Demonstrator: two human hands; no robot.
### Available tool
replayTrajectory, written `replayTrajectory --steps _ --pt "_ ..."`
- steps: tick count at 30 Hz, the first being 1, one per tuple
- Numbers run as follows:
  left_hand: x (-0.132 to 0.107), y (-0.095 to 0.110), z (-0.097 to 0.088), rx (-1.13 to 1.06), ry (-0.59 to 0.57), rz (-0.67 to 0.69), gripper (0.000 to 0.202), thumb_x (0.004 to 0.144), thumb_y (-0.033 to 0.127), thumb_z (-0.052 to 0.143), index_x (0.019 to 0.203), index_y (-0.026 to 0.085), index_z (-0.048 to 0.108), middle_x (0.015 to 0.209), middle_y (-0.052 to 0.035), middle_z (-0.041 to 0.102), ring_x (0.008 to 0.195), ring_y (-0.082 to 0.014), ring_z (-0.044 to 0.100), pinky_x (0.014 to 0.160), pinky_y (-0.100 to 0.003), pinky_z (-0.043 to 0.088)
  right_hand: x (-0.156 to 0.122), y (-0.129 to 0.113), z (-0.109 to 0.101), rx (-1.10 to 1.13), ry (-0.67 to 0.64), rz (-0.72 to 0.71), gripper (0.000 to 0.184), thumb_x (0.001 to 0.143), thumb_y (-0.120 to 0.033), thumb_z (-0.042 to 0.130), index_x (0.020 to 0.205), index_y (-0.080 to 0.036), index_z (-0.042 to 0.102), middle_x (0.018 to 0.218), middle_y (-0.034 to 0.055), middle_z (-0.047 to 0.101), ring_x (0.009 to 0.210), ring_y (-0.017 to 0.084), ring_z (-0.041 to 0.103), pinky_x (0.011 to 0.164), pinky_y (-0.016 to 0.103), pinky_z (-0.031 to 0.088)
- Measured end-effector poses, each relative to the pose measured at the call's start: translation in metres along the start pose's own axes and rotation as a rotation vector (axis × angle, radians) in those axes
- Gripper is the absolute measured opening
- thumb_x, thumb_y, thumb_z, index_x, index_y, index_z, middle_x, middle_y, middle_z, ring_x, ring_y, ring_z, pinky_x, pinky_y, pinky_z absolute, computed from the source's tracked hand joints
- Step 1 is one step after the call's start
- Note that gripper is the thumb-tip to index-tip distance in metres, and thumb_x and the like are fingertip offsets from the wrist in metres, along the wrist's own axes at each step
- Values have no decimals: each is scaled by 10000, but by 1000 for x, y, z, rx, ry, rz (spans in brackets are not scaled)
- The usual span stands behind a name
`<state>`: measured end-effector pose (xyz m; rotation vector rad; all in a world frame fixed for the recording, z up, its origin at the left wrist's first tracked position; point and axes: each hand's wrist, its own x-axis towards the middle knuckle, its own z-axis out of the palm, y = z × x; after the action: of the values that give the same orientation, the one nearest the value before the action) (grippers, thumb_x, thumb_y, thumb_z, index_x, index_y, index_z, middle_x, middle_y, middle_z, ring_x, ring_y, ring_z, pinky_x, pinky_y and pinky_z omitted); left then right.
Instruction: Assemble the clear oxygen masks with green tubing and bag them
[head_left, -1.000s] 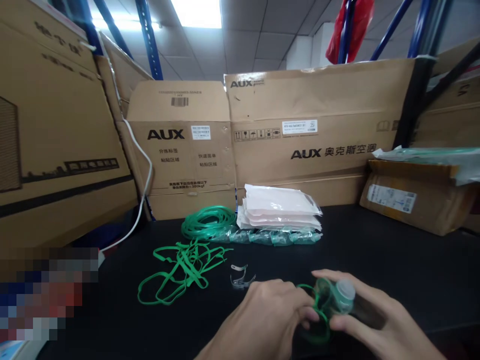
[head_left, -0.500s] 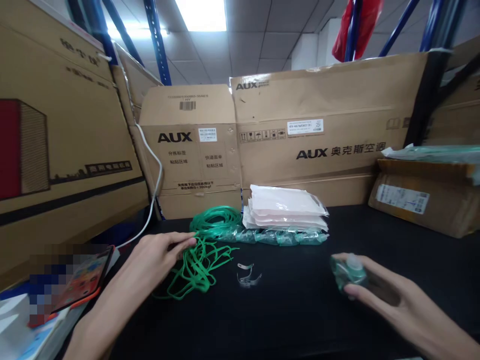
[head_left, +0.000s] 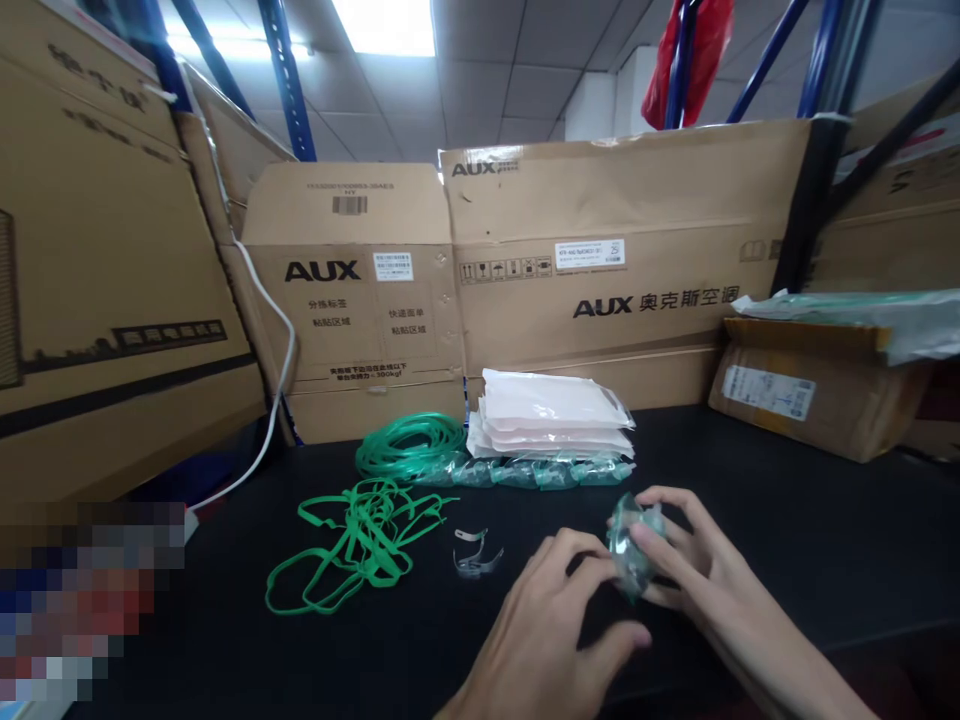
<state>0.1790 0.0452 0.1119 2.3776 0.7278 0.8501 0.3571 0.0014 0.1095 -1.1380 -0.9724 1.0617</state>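
On the right half of the matte black tabletop (head_left: 352, 675), we held the translucent green, cup-shaped plastic mask (head_left: 628, 548) in the right hand (head_left: 697, 560), its fingers and thumb closed around the body. The left hand (head_left: 551, 610) stood half open, thumb spread well away from the bent fingers, its foremost fingertips at the mask's left rim; we could not tell whether they touched it, and saw nothing gripped there. We judged it best to support the mask from the right without crushing its thin-looking wall, to leave the left rim exposed, and to work that rim with fingertips only. The clear, curved plastic strips (head_left: 472, 569) lay near the left knuckles, with the tangled, flat green straps (head_left: 386, 562) beyond, so any leftward sweep called for a raised wrist. Behind the mask, the row of pale green, clear-bagged pieces (head_left: 517, 473) limited forward reach. The widest open room lay rightward, toward the brown cardboard box (head_left: 847, 400); the tabletop's near edge passed by the right forearm.
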Motion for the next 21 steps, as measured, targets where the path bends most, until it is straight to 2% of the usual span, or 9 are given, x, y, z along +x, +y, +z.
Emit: replayTrajectory --steps 2,4,7,11,15,17,19,21 --pt "2 -3 1 -48 67 36 206 886 113 752 1059 223 737 1148 -20 712 1079 -208 642 981 -328 498 0 1 -3 16 -65 23 509 879 -615 714 1208 -296 493 1181 59 720 1049 255 734 883 375 622" --pt "2 -4 -5 -86 104 28 132 948 127 670 1009 220 739 1076 -9 733 1044 -192 647 977 -314 482 2 5 -9 -10 -146 20 497 901 -595 705 1227 -284 495 1233 71 698 1105 252 718 977 400 587" --pt "-4 -3 -15 -104 104 -108 142 980 184 604 987 234 736 1025 6 749 993 -196 669 1006 -349 459 5 9 -14 -109 -215 -13 447 913 -544 721 1197 -279 499 1313 76 655 1215 247 663 1058 389 534" --pt "-12 -3 -22 -127 80 -324 159 958 253 586 955 243 745 992 -3 752 999 -236 675 982 -385 462 3 10 -8 -169 -240 -54 342 917 -502 726 1038 -272 503 1310 65 655 1260 250 629 1002 347 556" --pt "-17 -8 -26 -250 73 -321 205 910 207 588 1000 255 767 1016 10 771 999 -206 695 934 -307 482 2 13 -2 -294 -288 -135 288 908 -405 749 966 -271 501 1298 39 662 1242 232 637 1048 350 522" --pt "-17 -8 -30 -259 68 -324 241 876 177 609 1033 257 773 1015 17 778 977 -194 700 913 -279 480 3 16 -2 -390 -267 -189 313 902 -375 751 1111 -302 529 1325 33 653 1262 234 625 1080 376 505" --pt "-18 -8 -34 -232 64 -330 257 866 169 620 1048 256 779 965 23 776 928 -187 696 885 -269 474 3 19 -3 -489 -243 -206 464 909 -396 736 1314 -347 515 1359 34 647 1289 249 612 1106 415 492" --pt "-18 -7 -36 -223 51 -314 264 875 172 616 1057 259 786 890 33 762 852 -171 684 843 -258 473 4 22 -3 -590 -248 -217 504 916 -437 721 1384 -363 547 1393 33 645 1329 268 589 1140 434 464"
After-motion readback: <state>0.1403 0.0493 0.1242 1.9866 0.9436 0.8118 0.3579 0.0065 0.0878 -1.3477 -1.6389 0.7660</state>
